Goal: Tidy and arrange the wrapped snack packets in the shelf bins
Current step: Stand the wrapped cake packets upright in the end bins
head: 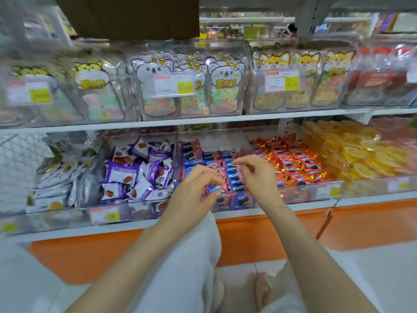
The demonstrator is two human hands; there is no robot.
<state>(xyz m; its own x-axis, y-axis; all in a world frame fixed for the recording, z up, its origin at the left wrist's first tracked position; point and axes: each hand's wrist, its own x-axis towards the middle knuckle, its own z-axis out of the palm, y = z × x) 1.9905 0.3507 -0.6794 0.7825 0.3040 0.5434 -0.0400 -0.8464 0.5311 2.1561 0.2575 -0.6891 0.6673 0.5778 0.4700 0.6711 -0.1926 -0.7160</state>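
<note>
1. Blue and pink wrapped snack packets (234,177) lie in the middle clear plastic bin (216,137) on the low white shelf (225,122).
2. My left hand (196,188) is over the front of this bin. Its fingers (216,177) bend down onto the packets. They touch the top ones, but I cannot tell if they pinch one.
3. My right hand (257,175) is just beside it, over the right side of the same bin. Its fingers (243,160) are loosely bent, with the thumb close to the first finger. I see nothing held in them.
4. My two hands are near each other but do not touch.
5. Purple and white snack packets (135,168) fill the bin to the left in a messy heap.
6. Red and orange snack packets (293,163) fill the bin to the right.
7. Yellow fruit slices in clear wrap (361,152) are piled further right.
8. On the shelf above stand clear bags with cartoon animal faces (225,86).
9. Below the shelf runs an orange panel (259,233).
</note>
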